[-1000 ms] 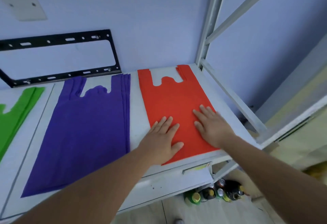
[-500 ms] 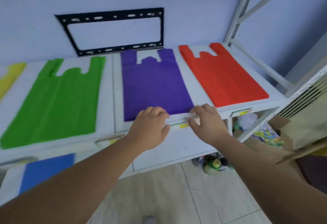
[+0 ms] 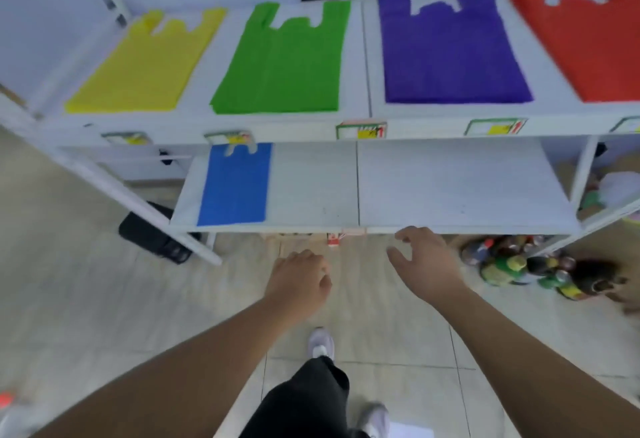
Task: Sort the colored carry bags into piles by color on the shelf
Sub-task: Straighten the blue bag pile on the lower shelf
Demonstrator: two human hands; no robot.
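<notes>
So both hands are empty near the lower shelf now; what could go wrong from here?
1. The blue bag lies close to the front edge of the lower shelf; the left hand or right hand, both empty, might brush it off.
2. The bottles crowd the floor at the right; a step that way could knock them over.

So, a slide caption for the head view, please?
Yellow, green, purple, red bags on upper shelf, blue bag below; left hand, right hand empty.
</notes>
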